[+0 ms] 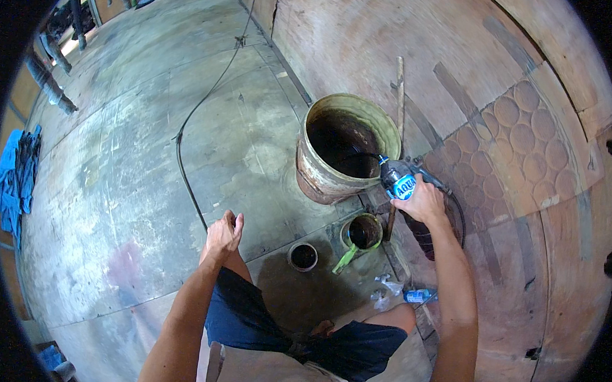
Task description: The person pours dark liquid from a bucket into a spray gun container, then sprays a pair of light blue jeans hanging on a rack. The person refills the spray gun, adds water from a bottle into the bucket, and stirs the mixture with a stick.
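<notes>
My right hand (425, 202) is wrapped round a plastic bottle (397, 178) with a blue label, tilted so its neck hangs over the rim of a large stained bucket (307, 165). A thin dark stream seems to run from its mouth into the dark inside of the bucket. My left hand (223, 234) rests by my left knee, fingers curled in, with nothing visible in them. Nearer me stand a small pot (351, 227) with dark contents and a bright green strip (344, 259) over its edge, and a smaller cup (303, 267), dark inside.
A wooden stick (400, 93) leans behind the bucket. By my right knee lie a small blue-labelled bottle (417, 295) and crumpled clear plastic (385, 290). A black cable (180, 141) crosses the floor on the left. Blue cloth (16, 178) hangs at the far left.
</notes>
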A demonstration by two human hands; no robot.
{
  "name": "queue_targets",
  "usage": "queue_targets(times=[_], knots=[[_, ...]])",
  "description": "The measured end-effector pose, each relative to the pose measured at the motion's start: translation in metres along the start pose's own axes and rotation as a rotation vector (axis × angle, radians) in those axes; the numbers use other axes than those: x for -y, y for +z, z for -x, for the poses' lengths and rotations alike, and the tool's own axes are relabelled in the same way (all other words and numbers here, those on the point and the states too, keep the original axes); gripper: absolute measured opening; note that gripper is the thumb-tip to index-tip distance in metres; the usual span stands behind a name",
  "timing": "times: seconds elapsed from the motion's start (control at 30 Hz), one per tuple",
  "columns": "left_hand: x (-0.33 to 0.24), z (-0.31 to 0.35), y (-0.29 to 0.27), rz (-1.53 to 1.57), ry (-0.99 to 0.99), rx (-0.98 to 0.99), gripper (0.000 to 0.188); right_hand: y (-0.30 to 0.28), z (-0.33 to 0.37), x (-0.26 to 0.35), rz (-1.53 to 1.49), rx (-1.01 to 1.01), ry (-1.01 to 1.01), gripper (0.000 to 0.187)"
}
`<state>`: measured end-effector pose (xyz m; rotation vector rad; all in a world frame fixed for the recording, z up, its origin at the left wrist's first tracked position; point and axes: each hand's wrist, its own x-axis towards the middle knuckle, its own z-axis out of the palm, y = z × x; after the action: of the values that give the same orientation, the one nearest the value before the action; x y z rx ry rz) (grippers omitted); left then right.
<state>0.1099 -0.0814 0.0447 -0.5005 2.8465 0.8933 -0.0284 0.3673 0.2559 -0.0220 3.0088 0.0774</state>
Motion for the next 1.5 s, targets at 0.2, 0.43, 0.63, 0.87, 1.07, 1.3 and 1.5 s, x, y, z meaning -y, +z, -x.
queue_targets(times=[0.2, 0.43, 0.63, 0.87, 1.07, 1.3, 1.5], knots=[[0.001, 0.000, 0.001, 0.032, 0.033, -0.040, 0.049, 0.009, 0.003, 0.000, -0.074, -0.026, 0.052, 0.086], [0.001, 0.000, 0.004, 0.091, -0.024, -0.051, 0.053, 0.020, 0.007, -0.002, -0.237, -0.052, 0.173, 0.089], [-0.071, -0.023, 0.015, 0.567, -0.011, -0.036, 0.050, 0.036, 0.017, -0.008, -0.413, -0.118, 0.169, 0.086], [-0.237, -0.039, -0.002, 0.874, 0.305, 0.129, 0.043, 0.053, 0.040, -0.018, -0.696, -0.260, 0.104, 0.087], [-0.308, -0.029, -0.011, 0.979, 0.351, 0.266, 0.046, 0.050, 0.055, -0.021, -0.757, -0.333, 0.037, 0.087], [-0.344, -0.017, -0.003, 1.070, 0.359, 0.414, 0.046, 0.058, 0.079, -0.018, -0.770, -0.335, -0.050, 0.085], [-0.350, -0.005, 0.011, 1.146, 0.287, 0.380, 0.039, 0.073, 0.094, -0.023, -0.743, -0.273, -0.022, 0.088]])
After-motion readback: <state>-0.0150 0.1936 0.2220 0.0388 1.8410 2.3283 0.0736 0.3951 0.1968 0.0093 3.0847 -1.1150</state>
